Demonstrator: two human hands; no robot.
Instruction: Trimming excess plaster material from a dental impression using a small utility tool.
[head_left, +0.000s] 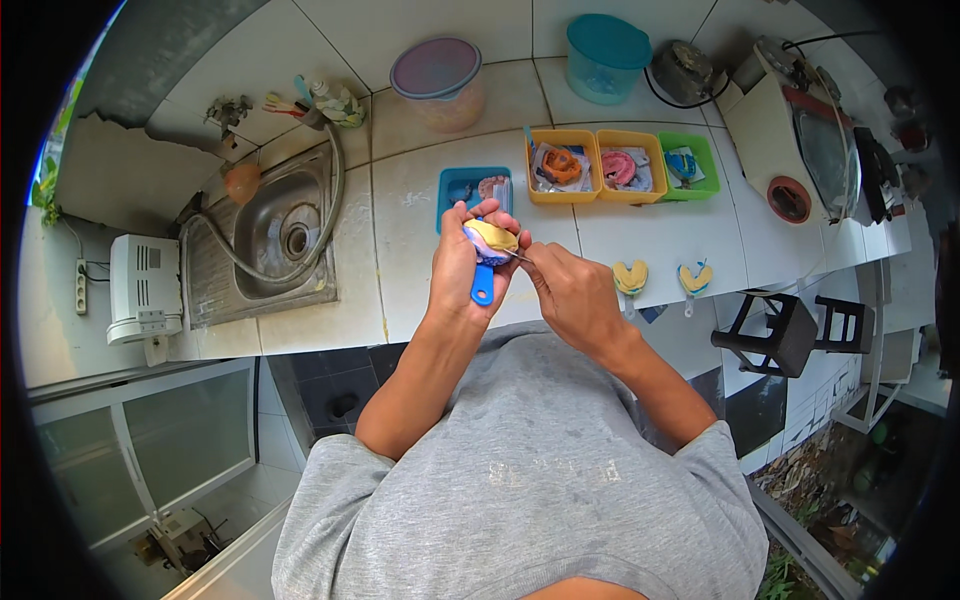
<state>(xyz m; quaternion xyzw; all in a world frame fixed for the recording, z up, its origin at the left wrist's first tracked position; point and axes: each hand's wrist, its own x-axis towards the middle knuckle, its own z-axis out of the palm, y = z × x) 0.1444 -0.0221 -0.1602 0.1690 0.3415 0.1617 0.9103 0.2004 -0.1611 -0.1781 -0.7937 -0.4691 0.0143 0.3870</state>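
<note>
Holding blue-handled impression tray (484, 276) with yellow plaster-like mass (491, 236), left hand (457, 262) fingers curled around it, right hand (572, 288) fingers pinching thin greyish tool (519, 257) at its right side, tray above white-tiled counter (403, 268).

A grey hose (337, 190) curls over the steel sink (222, 282). Behind the sink, a tap (228, 110) juts from the tiled wall, with a bottle (340, 103) just beside it. To the sink's left are a white vented appliance (145, 285) and a power strip (81, 293). Right of the sink and farther back stands a purple-lidded tub (435, 88), then a teal tub (606, 62); well to its right, a dark stool (770, 340).
</note>
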